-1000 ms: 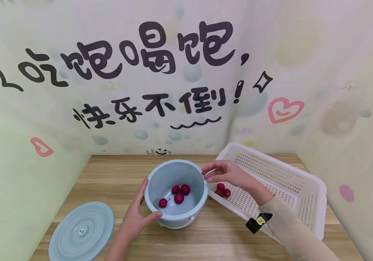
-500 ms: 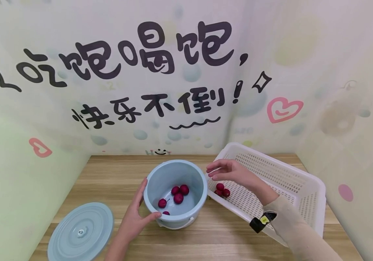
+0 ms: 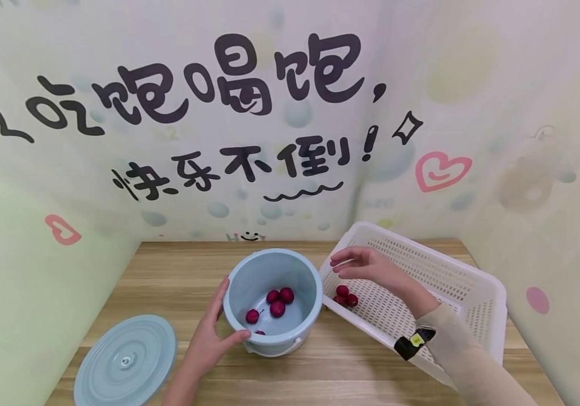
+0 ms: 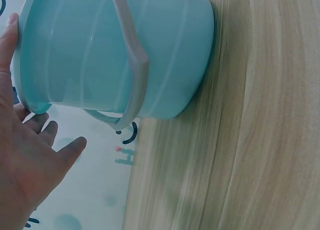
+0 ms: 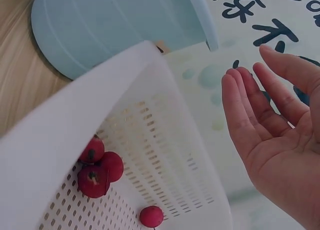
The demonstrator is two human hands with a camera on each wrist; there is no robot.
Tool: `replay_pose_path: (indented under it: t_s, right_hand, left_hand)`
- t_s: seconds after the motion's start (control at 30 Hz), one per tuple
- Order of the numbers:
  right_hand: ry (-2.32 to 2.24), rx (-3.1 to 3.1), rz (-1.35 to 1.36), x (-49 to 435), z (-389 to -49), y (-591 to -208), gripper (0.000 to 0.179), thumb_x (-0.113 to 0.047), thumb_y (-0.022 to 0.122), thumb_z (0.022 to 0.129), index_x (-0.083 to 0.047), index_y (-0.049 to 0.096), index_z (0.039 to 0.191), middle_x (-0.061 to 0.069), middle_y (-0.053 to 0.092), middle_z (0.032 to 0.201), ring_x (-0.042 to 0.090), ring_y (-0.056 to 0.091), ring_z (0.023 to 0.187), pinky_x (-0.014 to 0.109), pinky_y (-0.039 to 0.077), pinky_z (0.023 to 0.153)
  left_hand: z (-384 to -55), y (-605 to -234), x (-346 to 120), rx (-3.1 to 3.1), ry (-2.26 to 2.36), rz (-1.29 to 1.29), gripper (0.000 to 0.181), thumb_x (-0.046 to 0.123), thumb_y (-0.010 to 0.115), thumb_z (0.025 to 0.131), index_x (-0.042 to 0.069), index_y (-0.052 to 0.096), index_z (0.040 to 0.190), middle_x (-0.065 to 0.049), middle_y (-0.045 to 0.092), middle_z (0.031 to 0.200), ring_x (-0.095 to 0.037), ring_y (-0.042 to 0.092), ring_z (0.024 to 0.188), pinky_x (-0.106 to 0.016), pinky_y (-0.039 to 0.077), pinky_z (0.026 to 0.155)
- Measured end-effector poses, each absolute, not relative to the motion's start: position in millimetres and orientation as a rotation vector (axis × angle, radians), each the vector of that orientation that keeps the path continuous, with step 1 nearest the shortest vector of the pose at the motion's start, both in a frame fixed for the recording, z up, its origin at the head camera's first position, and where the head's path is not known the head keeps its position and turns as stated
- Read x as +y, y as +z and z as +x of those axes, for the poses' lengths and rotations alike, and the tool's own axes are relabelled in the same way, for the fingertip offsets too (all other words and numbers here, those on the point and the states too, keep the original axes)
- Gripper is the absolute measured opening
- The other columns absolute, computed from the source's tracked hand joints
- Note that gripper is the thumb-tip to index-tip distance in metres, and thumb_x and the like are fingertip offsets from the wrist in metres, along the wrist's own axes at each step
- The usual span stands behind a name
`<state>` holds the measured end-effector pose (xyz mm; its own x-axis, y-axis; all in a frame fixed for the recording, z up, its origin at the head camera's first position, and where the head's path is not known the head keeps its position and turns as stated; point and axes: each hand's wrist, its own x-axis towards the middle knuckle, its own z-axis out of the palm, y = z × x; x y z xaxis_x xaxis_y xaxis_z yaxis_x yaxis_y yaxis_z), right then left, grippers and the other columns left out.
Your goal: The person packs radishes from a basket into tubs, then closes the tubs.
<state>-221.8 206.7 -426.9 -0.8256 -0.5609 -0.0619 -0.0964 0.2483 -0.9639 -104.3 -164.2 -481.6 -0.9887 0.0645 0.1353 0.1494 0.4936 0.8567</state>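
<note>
A light blue bucket point(image 3: 272, 332) stands on the wooden table, with several small round dark red fruits point(image 3: 277, 308) on its bottom. My left hand point(image 3: 209, 338) rests on the bucket's left side, thumb on the near rim; the left wrist view shows its fingers point(image 4: 48, 132) spread by the rim. My right hand point(image 3: 371, 268), holding nothing, hovers over the left end of a white perforated basket point(image 3: 493, 304). Its fingers are loosely bent. Below it, red fruits point(image 3: 342, 291) cluster in the basket's corner, and in the right wrist view a single fruit point(image 5: 151, 216) lies apart.
The bucket's round blue lid point(image 3: 124, 361) lies on the table point(image 3: 188, 262) at the left. A printed wall point(image 3: 290, 220) closes off the back, with side walls left and right. The basket's left corner sits close beside the bucket.
My right hand has drawn back from the bucket's right rim to the right, over the basket. Another red fruit now shows at the bucket's near inner edge. The left hand stays put.
</note>
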Motion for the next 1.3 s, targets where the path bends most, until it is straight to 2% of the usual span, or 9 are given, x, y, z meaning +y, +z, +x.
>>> replay_pose_path:
  t_s: [0.07,0.23,0.3,0.47,0.73,0.97,1.1,1.2,1.3]
  right_hand:
    - [-1.606,2.137,-0.588,209.5,-222.8,-428.4,0.037,-0.011,0.068,0.093,-0.002,0.061,0.128,0.030,0.060,0.132,0.038,0.065,0.117,0.035,0.059,0.095]
    - [-1.601,2.171,-0.569,216.2,-224.0,-430.5,0.040,-0.014,0.069,0.093,-0.001,0.061,0.129,0.031,0.059,0.132,0.012,0.070,0.107,0.034,0.059,0.096]
    - [-1.592,2.196,-0.558,218.9,-224.7,-431.7,0.040,-0.017,0.069,0.093,-0.002,0.061,0.130,0.030,0.059,0.133,0.009,0.069,0.105,0.035,0.058,0.097]
    - [-1.587,2.244,-0.513,225.9,-229.0,-437.5,0.040,-0.017,0.067,0.094,-0.001,0.060,0.131,0.029,0.058,0.134,0.009,0.069,0.104,0.043,0.057,0.100]
    - [-1.643,2.275,-0.405,237.2,-239.2,-449.0,0.038,-0.015,0.067,0.094,0.000,0.061,0.129,0.030,0.059,0.134,0.009,0.069,0.102,0.034,0.058,0.096]
    - [-1.667,2.345,-0.342,246.5,-247.5,-462.3,0.038,-0.016,0.066,0.096,0.002,0.060,0.129,0.024,0.064,0.128,0.009,0.068,0.102,0.036,0.055,0.097]
    - [-1.722,2.353,-0.290,250.1,-253.1,-470.8,0.041,-0.019,0.066,0.097,0.005,0.058,0.130,0.020,0.065,0.127,0.007,0.068,0.104,0.030,0.056,0.095]
    - [-1.805,2.305,-0.240,251.4,-258.2,-477.8,0.043,-0.016,0.065,0.097,0.009,0.056,0.131,0.021,0.063,0.129,0.006,0.067,0.104,0.023,0.057,0.093]
    - [-1.866,2.270,-0.183,252.0,-263.3,-485.5,0.044,-0.013,0.065,0.097,0.011,0.053,0.132,0.024,0.060,0.131,0.006,0.068,0.104,0.021,0.058,0.092]
  left_hand:
    - [-104.3,-481.8,-164.3,-2.639,-1.529,-0.190,0.108,0.022,0.086,0.078,0.038,0.016,0.159,-0.002,0.022,0.167,-0.029,0.033,0.150,-0.022,0.031,0.114]
    - [-104.5,-482.0,-164.5,-2.638,-1.527,-0.191,0.108,0.022,0.086,0.078,0.036,0.017,0.159,-0.002,0.022,0.167,-0.029,0.034,0.149,-0.022,0.031,0.114]
    - [-104.6,-482.0,-164.5,-2.637,-1.524,-0.193,0.108,0.022,0.086,0.077,0.035,0.017,0.160,-0.002,0.022,0.167,-0.029,0.034,0.149,-0.022,0.031,0.114]
    - [-104.3,-481.6,-164.5,-2.633,-1.526,-0.197,0.109,0.021,0.087,0.077,0.035,0.017,0.160,-0.003,0.022,0.167,-0.029,0.034,0.149,-0.020,0.031,0.114]
    - [-103.7,-481.1,-164.6,-2.626,-1.524,-0.208,0.109,0.020,0.087,0.077,0.034,0.017,0.160,-0.003,0.022,0.167,-0.029,0.034,0.149,-0.017,0.030,0.113]
    - [-103.8,-480.0,-164.1,-2.642,-1.506,-0.204,0.109,0.022,0.087,0.077,0.032,0.017,0.160,-0.004,0.022,0.167,-0.029,0.034,0.149,-0.027,0.033,0.116]
    - [-103.7,-480.1,-164.2,-2.636,-1.508,-0.209,0.108,0.021,0.087,0.077,0.025,0.018,0.161,-0.003,0.022,0.167,-0.029,0.034,0.149,-0.028,0.033,0.116]
    - [-103.4,-480.5,-164.4,-2.631,-1.516,-0.210,0.108,0.021,0.087,0.077,0.025,0.019,0.161,-0.003,0.023,0.167,-0.028,0.035,0.149,-0.025,0.033,0.115]
    - [-103.6,-480.7,-164.3,-2.632,-1.519,-0.209,0.108,0.021,0.087,0.077,0.027,0.018,0.161,-0.003,0.023,0.167,-0.028,0.034,0.149,-0.032,0.034,0.117]
